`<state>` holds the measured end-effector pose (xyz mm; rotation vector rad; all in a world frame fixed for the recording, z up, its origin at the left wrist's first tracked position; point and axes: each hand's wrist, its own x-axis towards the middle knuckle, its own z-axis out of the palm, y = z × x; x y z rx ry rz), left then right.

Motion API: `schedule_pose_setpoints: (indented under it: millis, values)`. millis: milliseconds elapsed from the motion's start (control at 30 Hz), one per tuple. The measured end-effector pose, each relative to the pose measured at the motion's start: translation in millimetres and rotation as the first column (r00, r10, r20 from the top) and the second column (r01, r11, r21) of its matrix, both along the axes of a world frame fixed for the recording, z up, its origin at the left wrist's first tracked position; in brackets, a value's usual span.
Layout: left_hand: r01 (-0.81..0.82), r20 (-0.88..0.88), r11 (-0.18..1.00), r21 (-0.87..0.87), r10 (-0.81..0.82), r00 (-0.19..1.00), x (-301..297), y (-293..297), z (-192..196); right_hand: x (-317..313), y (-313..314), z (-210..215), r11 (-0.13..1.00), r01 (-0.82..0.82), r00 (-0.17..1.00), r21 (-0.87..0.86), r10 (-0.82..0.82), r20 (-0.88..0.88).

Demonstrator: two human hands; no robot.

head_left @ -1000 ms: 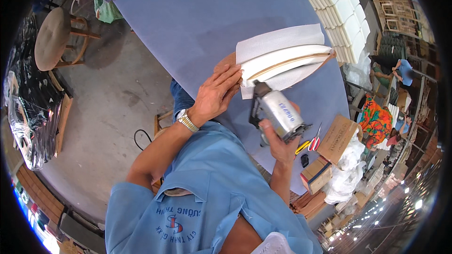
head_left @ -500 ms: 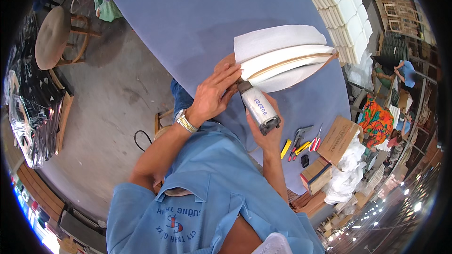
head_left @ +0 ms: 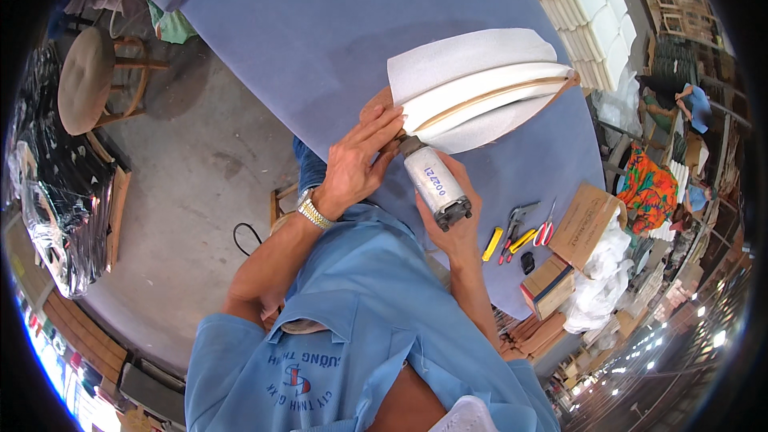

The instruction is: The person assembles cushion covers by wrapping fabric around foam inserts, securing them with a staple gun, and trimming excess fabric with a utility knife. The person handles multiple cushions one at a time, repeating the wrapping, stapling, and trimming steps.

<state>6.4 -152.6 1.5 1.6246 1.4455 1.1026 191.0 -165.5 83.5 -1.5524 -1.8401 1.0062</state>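
Observation:
A curved, white padded panel [head_left: 472,96] lies on the blue-covered table, a thin brown strip running along its bowed edge. Loose white fabric [head_left: 472,52] spreads from its far side. My left hand [head_left: 357,164], wearing a metal-banded watch [head_left: 314,210], grips the panel's left end, its fingers nearly straight over the corner and the thumb lower down. In my right hand [head_left: 452,216] is a silver staple gun [head_left: 434,180]. Its nose is against or very close to the panel's left end, beside my left fingertips; the exact contact is hidden.
To the right on the table [head_left: 280,40] are a yellow cutter [head_left: 492,244], pliers [head_left: 516,224], red-handled scissors [head_left: 545,232] and cardboard boxes [head_left: 584,224]. White cushions [head_left: 584,16] are stacked beyond. A round stool [head_left: 86,80] stands at left; other people [head_left: 696,108] are far right.
The view has shifted slightly, so the table tools appear farther right and the panel a little up and left. Both hands keep their hold, with the staple gun still at the panel's left end.

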Motion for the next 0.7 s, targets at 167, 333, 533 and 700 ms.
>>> schedule_pose_setpoints:
  millis: [167,333,533,700]
  values:
    - [-0.049,0.128,0.997,-0.057,0.056,0.990,10,-13,-8,-5,-5,1,0.998,0.001,1.000,-0.066,-0.001,0.002]
    - [-0.035,0.144,0.997,-0.066,0.045,0.989,16,-22,-9,-5,-18,-5,0.994,0.049,0.999,-0.094,-0.047,0.027]
    - [-0.033,0.176,0.993,-0.112,0.052,0.983,22,-26,-9,0,-21,-4,0.986,0.075,0.997,-0.152,-0.069,0.044]
    - [-0.030,0.198,0.979,-0.199,0.070,0.978,22,-29,2,-1,-27,-2,0.981,0.085,0.986,-0.176,-0.057,0.158]
